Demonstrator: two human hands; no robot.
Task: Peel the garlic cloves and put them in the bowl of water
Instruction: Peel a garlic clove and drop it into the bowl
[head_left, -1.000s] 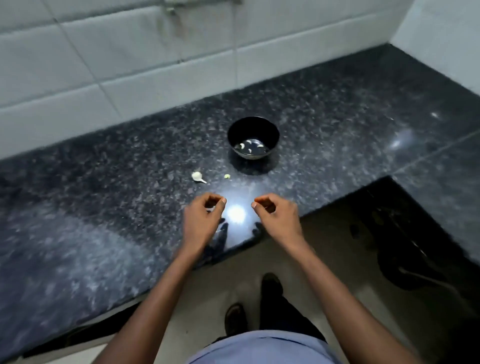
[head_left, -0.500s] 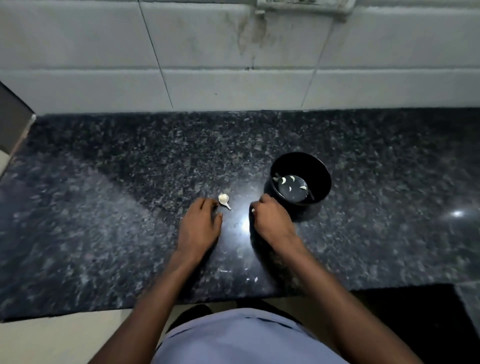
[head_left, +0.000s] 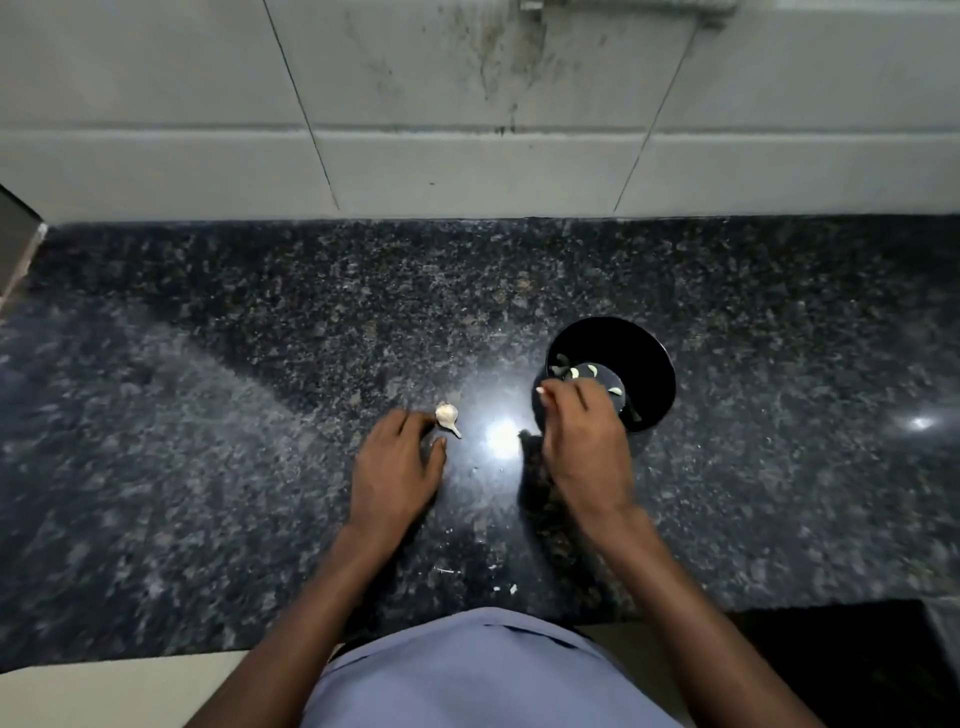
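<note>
A black bowl (head_left: 655, 364) of water stands on the dark granite counter (head_left: 260, 415), right of centre, with several pale peeled cloves (head_left: 574, 372) floating in it. My right hand (head_left: 584, 441) hovers over the bowl's near rim with curled fingers, pinching a small pale garlic clove (head_left: 540, 391) at its fingertips. A garlic piece with a short stem (head_left: 448, 414) lies on the counter left of the bowl. My left hand (head_left: 397, 462) rests on the counter, fingers relaxed, its fingertips right beside that piece.
Small white bits of garlic skin (head_left: 511, 588) lie near the counter's front edge. A grey tiled wall (head_left: 467, 130) backs the counter. A bright light reflection (head_left: 501, 431) sits between my hands. My blue shirt (head_left: 467, 675) fills the bottom.
My right hand has lifted from the counter and moved right and forward over the bowl's rim. My left hand has stayed beside the garlic piece. The camera has tilted further down.
</note>
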